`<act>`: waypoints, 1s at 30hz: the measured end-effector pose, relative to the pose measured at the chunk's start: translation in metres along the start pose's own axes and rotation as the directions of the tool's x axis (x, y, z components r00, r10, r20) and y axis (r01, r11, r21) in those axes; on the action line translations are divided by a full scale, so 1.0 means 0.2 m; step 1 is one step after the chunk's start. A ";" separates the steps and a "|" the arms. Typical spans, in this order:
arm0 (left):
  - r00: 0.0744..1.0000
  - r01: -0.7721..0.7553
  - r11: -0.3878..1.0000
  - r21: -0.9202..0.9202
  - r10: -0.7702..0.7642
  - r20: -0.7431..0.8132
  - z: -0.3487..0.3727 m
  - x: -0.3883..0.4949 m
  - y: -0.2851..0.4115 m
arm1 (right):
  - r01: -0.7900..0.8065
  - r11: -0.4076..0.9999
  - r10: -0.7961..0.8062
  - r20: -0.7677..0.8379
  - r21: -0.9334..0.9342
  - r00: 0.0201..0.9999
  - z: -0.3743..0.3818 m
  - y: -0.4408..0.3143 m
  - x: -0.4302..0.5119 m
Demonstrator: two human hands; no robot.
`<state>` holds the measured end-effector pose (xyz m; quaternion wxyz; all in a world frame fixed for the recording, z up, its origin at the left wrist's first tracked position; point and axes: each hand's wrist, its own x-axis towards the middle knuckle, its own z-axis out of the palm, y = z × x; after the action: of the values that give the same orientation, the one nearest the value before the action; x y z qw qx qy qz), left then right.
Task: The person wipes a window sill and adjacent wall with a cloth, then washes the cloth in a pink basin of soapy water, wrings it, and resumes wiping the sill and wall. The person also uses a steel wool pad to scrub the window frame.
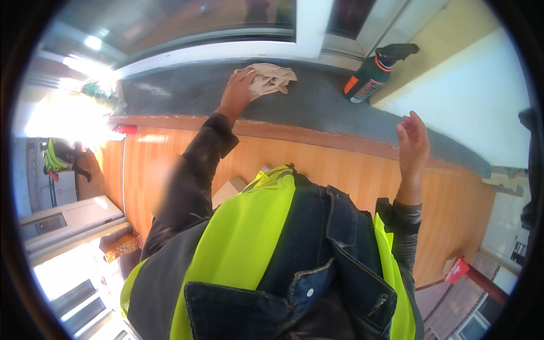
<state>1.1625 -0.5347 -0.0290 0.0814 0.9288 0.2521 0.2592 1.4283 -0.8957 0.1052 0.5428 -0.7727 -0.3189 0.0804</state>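
A crumpled beige cloth (272,78) lies on the grey window sill (182,91), close to the white window frame. My left hand (238,92) rests on the cloth's left side, its fingertips pressed onto the fabric. To the right, a dark green spray bottle (369,78) with a black trigger head and orange marks stands on the sill, near the wall corner. My right hand (414,142) is raised near the sill's front edge, below and to the right of the bottle, with fingers slightly curled and nothing in it.
A window with a white frame (310,29) runs behind the sill. A wall (463,93) juts out at the right. Below lies a wood-look floor (170,144) with a cardboard box (228,190). Far left, a person in a yellow vest (53,157) is near an open door (85,212).
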 end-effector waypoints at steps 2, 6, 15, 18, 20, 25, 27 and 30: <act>0.998 0.021 1.000 -0.019 -0.022 -0.062 0.00 -0.01 0.01 | 0.016 1.000 -0.016 0.012 -0.021 1.000 0.09 0.00 0.04; 0.995 0.088 0.996 0.013 -0.088 0.046 -0.03 0.05 0.12 | 0.102 0.990 -0.101 0.017 -0.093 0.995 0.25 -0.04 0.11; 0.805 -0.297 0.955 -0.004 0.248 -0.540 -0.14 0.57 0.55 | 0.106 0.989 -0.107 -0.001 -0.104 0.994 0.31 -0.04 0.17; 0.828 -0.361 0.932 0.042 0.341 -0.444 -0.07 0.58 0.61 | 0.091 0.989 -0.092 0.002 -0.115 0.996 0.27 -0.01 0.15; 0.921 -0.341 0.940 -0.006 0.333 -0.202 -0.03 0.55 0.62 | 0.098 0.987 -0.099 0.001 -0.125 0.995 0.23 0.01 0.14; 0.813 -0.363 0.928 -0.085 0.271 -0.516 0.00 0.58 0.60 | 0.061 0.993 -0.063 -0.023 -0.100 0.998 0.13 0.04 0.07; 0.791 -0.319 0.946 -0.061 0.230 -0.567 0.00 0.61 0.60 | 0.084 0.993 -0.084 0.004 -0.079 0.996 0.14 0.04 0.06; 0.812 -0.365 0.931 -0.021 0.307 -0.497 -0.01 0.63 0.60 | 0.086 0.994 -0.083 0.035 -0.065 0.996 0.15 0.05 0.05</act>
<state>1.3062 -0.5728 0.0621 0.0218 0.8573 0.0810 0.5080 1.4270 -0.8686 0.0867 0.5145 -0.7749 -0.3625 0.0589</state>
